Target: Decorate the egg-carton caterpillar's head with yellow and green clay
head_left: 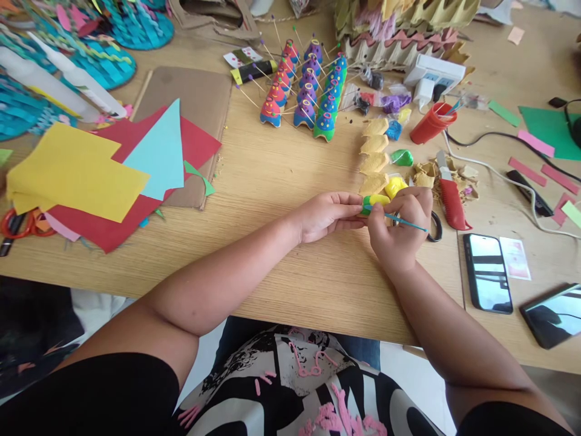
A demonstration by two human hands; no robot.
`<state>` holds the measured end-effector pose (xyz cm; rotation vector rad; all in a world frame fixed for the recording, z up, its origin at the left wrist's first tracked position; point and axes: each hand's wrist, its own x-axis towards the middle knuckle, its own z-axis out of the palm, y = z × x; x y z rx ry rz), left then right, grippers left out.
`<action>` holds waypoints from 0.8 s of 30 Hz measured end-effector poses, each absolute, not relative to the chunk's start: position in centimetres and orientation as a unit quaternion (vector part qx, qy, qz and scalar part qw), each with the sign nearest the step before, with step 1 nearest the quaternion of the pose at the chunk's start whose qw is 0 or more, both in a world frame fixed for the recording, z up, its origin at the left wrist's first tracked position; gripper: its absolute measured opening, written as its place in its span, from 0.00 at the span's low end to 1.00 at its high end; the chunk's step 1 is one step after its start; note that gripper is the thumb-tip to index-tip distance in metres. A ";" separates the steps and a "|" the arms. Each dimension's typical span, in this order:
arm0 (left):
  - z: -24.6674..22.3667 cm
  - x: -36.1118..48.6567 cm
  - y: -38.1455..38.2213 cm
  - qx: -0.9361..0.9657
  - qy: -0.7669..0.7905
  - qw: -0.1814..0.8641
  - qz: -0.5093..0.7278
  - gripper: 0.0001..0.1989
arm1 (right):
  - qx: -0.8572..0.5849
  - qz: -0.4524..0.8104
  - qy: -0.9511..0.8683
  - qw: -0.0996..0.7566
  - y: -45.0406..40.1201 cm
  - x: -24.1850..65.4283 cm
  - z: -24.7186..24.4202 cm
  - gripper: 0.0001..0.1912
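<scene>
My left hand (323, 218) pinches one end of a small piece covered in green and yellow clay (376, 200), just above the table. In my right hand (402, 227) is a thin blue modelling tool (412, 224), slanting across the palm, its tip at the green part of the piece. Right behind the hands lie a bare egg-carton strip (374, 162) and a bag of yellow clay (396, 185). Farther back stand a red caterpillar (274, 100), a purple caterpillar (305, 109) and a blue-green caterpillar (327, 109), with sticks poking out.
Coloured paper sheets (82, 175) lie on cardboard at left, near glue bottles (79, 79). To the right are a red cup (429, 126), a red-handled knife (452, 197), scissors (436, 227), a white cable (494, 163) and two phones (489, 272). Egg cartons (403, 45) stack behind.
</scene>
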<state>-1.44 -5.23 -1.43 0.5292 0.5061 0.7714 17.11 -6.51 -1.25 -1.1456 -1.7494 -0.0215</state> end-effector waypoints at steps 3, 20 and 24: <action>-1.6 -1.4 -5.2 0.253 0.240 0.860 0.372 0.05 | -0.487 -0.016 -0.719 0.495 -6.5 17.1 -1.3 0.12; -1.2 -1.3 -5.3 0.235 0.257 0.861 0.371 0.05 | -0.509 0.017 -0.709 0.488 -6.5 17.0 -1.1 0.13; -1.2 -1.3 -5.3 0.239 0.257 0.861 0.369 0.06 | -0.509 0.016 -0.711 0.485 -6.4 17.1 -1.2 0.13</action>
